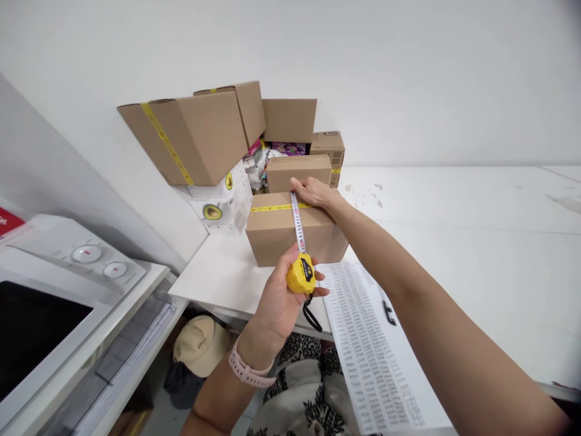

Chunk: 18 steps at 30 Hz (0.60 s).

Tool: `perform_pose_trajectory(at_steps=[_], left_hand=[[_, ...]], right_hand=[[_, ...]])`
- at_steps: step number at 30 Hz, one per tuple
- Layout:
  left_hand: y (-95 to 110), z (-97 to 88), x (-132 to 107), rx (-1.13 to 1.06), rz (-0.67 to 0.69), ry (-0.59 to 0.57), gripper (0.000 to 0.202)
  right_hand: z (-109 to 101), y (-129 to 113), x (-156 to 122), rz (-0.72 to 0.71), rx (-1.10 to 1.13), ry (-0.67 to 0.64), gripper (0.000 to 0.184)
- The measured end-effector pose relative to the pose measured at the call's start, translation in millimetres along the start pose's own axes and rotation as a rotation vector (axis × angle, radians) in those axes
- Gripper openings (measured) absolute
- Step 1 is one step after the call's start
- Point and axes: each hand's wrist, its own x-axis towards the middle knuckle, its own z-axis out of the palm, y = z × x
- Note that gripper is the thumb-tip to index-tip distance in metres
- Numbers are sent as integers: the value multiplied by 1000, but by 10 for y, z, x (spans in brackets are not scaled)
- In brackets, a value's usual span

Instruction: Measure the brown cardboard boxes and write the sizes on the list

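Observation:
My left hand (pixel 276 300) grips a yellow tape measure (pixel 301 274) at the near edge of a small cardboard box (pixel 276 233) sealed with yellow tape. The white blade (pixel 297 223) runs from the case across the box's top to its far edge. There my right hand (pixel 315 192) pinches the blade's end down against the box. The box stands on a white table (pixel 476 254). A pink watch sits on my left wrist.
More cardboard boxes (pixel 190 136) and white avocado-printed cartons (pixel 222 206) are stacked behind against the wall. A printed sheet (pixel 367 345) with a black pen (pixel 388 312) lies on the table's near edge. A white appliance (pixel 68 284) stands left; a beige cap (pixel 202 345) lies below.

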Motion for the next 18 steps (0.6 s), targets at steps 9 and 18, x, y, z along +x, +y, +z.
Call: perform_pose_trajectory(at_steps=[9, 18], left_hand=[[-3, -5, 6, 23, 10, 1, 37], [-5, -96, 23, 134, 105, -20, 44]], right_hand=[[-8, 9, -19, -17, 21, 7, 62], [-82, 81, 114, -155, 648, 279, 20]])
